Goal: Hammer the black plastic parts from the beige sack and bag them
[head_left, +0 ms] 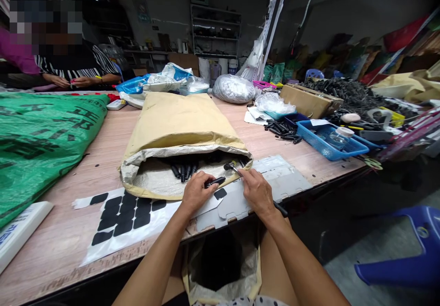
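My left hand [201, 187] rests at the table's front edge, fingers closed around a slim black cylindrical piece [216, 182]. My right hand [256, 191] grips a tool with a metal shaft [235, 169], a dark head and a black handle; its exact kind I cannot make out. The tool's head is close to the black piece, over the mouth of a tan woven sack [182, 113] lying on the table. Inside the sack's opening lie several similar black pieces [184, 172]. A white sheet with black rounded squares [127, 214] lies left of my left hand.
A green sack [44, 141] covers the table's left side, near a white box [24, 232]. To the right are loose black parts [282, 130] and a blue tray [330, 138] holding a jar. An open sack [256, 269] sits between my legs. Another person sits across the table.
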`<state>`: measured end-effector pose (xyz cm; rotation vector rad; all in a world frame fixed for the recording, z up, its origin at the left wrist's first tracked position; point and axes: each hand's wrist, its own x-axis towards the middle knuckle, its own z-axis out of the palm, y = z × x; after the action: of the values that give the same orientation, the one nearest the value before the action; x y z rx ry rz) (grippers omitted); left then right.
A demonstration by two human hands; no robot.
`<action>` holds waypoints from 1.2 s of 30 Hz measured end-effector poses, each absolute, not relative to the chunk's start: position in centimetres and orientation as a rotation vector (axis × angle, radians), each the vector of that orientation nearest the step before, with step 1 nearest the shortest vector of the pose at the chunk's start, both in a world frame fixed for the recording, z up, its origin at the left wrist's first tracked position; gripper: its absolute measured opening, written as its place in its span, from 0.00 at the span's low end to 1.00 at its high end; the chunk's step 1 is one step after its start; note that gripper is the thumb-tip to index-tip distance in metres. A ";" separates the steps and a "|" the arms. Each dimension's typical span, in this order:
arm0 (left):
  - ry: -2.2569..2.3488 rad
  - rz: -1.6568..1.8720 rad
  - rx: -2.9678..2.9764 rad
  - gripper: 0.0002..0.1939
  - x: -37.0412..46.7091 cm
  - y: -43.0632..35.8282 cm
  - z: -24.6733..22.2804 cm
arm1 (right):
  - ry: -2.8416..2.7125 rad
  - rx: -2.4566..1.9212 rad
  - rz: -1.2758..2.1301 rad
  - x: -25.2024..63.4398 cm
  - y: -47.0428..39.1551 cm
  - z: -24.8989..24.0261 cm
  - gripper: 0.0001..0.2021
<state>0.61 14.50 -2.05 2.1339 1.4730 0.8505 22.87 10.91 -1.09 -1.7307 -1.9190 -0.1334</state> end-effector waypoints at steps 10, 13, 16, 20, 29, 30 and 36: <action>1.510 0.825 2.103 0.08 0.9 14.3 -1.3 | -1.856 -1.412 0.227 21.4 7.7 -0.1 0.18; 1.515 0.832 2.106 0.08 0.9 14.2 -1.3 | -1.860 -1.418 0.240 20.9 7.5 -0.2 0.18; 1.497 0.851 2.109 0.08 0.9 14.2 -1.4 | -1.856 -1.369 0.228 20.4 7.3 0.0 0.19; 1.517 0.843 2.101 0.05 1.0 14.1 -1.5 | -1.903 -1.369 0.238 19.8 7.0 -0.2 0.19; 1.447 0.840 2.097 0.10 0.5 14.2 -1.3 | -1.826 -1.544 0.086 22.0 9.7 0.0 0.17; 1.438 0.829 2.097 0.11 0.4 14.2 -1.3 | -1.819 -1.596 0.048 22.4 10.2 -0.1 0.17; 1.446 0.762 2.114 0.18 0.0 14.5 -1.6 | -1.903 -1.780 -0.215 22.6 11.4 -1.9 0.16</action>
<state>0.05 14.52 -1.56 2.1144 1.4460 0.7621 22.62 11.36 -1.86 -1.7796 -1.9032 -0.2154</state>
